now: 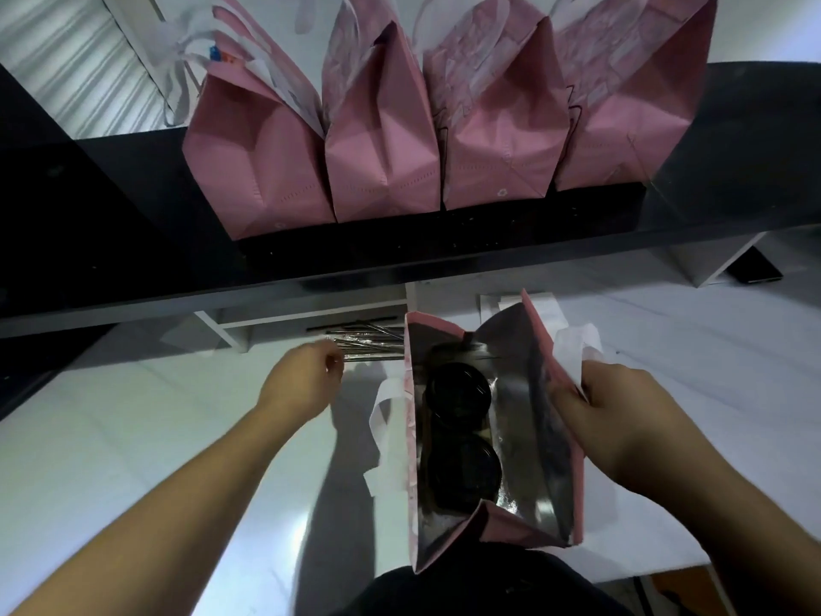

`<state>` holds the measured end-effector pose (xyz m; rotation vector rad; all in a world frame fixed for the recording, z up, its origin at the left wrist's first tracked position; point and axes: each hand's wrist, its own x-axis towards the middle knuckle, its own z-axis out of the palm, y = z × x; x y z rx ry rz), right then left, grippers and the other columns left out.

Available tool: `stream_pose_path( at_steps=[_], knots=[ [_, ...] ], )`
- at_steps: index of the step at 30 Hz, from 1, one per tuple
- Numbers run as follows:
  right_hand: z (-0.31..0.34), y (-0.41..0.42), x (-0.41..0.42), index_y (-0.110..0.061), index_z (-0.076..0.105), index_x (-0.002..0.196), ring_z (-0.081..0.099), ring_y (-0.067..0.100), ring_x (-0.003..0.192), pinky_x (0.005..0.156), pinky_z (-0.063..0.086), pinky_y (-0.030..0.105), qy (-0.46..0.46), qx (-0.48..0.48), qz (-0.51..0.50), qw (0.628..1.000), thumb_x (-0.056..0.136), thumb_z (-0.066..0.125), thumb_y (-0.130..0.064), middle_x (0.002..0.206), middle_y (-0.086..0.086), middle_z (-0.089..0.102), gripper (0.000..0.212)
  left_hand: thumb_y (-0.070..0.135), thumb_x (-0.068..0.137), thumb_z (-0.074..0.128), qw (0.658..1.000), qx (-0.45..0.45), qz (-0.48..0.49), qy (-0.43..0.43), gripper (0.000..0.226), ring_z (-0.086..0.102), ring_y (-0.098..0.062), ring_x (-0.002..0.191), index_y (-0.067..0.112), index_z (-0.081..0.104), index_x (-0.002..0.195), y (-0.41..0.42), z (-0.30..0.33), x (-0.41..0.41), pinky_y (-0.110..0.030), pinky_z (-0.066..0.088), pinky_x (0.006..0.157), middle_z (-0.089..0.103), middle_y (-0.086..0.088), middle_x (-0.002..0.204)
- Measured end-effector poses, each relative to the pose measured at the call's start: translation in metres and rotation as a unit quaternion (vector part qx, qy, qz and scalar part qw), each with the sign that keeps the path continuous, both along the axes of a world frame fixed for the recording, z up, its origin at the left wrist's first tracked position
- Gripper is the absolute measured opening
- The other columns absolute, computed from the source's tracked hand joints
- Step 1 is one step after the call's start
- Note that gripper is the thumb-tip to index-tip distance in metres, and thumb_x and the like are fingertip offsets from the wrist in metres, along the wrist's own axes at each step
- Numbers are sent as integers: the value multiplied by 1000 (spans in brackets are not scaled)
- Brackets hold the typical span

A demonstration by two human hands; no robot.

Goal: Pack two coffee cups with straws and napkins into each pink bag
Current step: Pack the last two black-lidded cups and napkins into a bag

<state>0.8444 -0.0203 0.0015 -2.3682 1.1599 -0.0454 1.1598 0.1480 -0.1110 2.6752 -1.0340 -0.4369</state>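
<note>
Reaching with our left hand (302, 380) for the straws (368, 344), we've got fingers curled at the near end of the bundle, seemingly pinching a wrapper, though blur keeps us from being sure. Our right hand (617, 415) grips the far wall of the open pink bag (553, 437), holding its mouth wide. Down inside, two coffee cups (460, 424) sit one behind the other against the left wall, black lids up.

Risks, as we judge them: the straws are thin, slick and lying tight together, so we could drag out several or flick some off the white table (133, 460). The bag is soft fabric with a crinkly silver lining; if the right hand slackens, that wall may fold in over the cups. A straw dropped carelessly could wedge between the lids. We can't make out napkins anywhere for certain.

Up on the dark shelf (133, 215), four more pink bags (386, 140) stand upright, creased and angular.
</note>
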Motion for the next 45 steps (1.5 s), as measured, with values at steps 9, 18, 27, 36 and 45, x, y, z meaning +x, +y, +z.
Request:
stream_pose_path(
  at_steps=[9, 18, 27, 36, 45],
  knots=[
    [0, 5, 6, -12, 58, 68, 55, 22, 50, 48, 42, 37, 18, -4, 10, 1000, 95, 51, -45, 53, 3, 57, 43, 15, 99, 50, 990, 121, -63, 18, 45, 64, -30, 120, 28, 62, 140, -29, -77, 16, -37, 54, 95, 61, -6, 141],
    [3, 9, 7, -13, 57, 61, 52, 23, 44, 46, 34, 32, 5, 32, -12, 999, 95, 45, -55, 49, 7, 55, 56, 14, 102, 46, 988, 118, -96, -35, 48, 48, -28, 132, 22, 51, 149, -30, -101, 20, -41, 46, 103, 50, -4, 147],
    [3, 12, 13, -18, 58, 60, 59, 15, 53, 44, 42, 35, -16, 27, -22, 999, 81, 30, -73, 51, 4, 59, 65, 12, 101, 50, 985, 93, -122, -78, 37, 57, -25, 123, 18, 66, 134, -20, -104, 24, -33, 46, 102, 63, -2, 135],
    [-3, 11, 9, -18, 47, 53, 52, 12, 46, 42, 27, 26, -8, 3, -12, 1000, 94, 48, -54, 43, 1, 47, 54, 17, 101, 48, 967, 182, -156, -88, 17, 64, -32, 103, 16, 59, 114, -24, -88, 26, -38, 48, 84, 65, -8, 111],
    [0, 9, 7, -14, 48, 59, 37, 12, 41, 46, 30, 30, -1, 27, -8, 1000, 95, 53, -44, 47, 2, 46, 47, 23, 105, 43, 959, 209, -188, -34, 38, 60, -32, 118, 24, 53, 142, -18, -92, 21, -39, 51, 91, 55, -9, 126]
  ],
)
